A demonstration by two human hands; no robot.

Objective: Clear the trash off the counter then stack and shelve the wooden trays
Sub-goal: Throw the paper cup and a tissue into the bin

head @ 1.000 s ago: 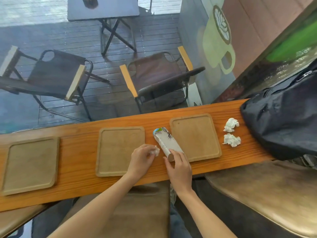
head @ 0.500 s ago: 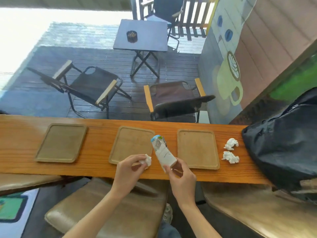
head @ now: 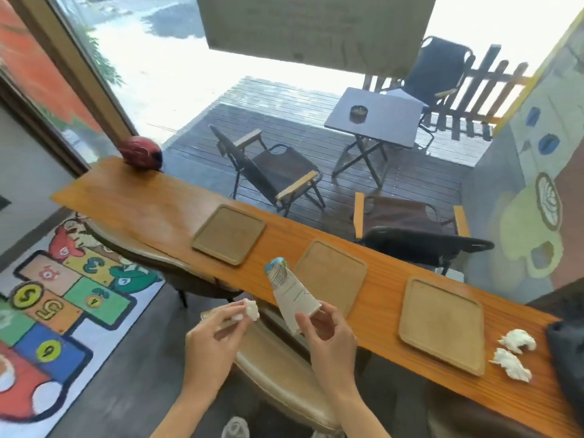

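My right hand (head: 328, 339) grips the lower end of a flattened white paper carton (head: 289, 292) with a blue-green top, held upright off the counter. My left hand (head: 213, 339) pinches a small crumpled white tissue (head: 251, 309) between fingertips, in front of the counter edge. Three empty wooden trays lie on the long wooden counter (head: 151, 203): the left tray (head: 229, 233), the middle tray (head: 331, 275) and the right tray (head: 442, 322). Two crumpled tissues (head: 518, 339) (head: 510, 365) sit on the counter right of the right tray.
A dark bag (head: 565, 352) rests at the counter's right end. A red rounded object (head: 140, 151) sits at its far left end. Padded stools (head: 278, 374) stand under the counter. A colourful hopscotch mat (head: 63, 305) covers the floor on the left. A window lies beyond the counter.
Both hands lifted the carton and the tissue off the counter and drew them back toward me. My view swung left, so the counter now runs diagonally and the floor mat shows.
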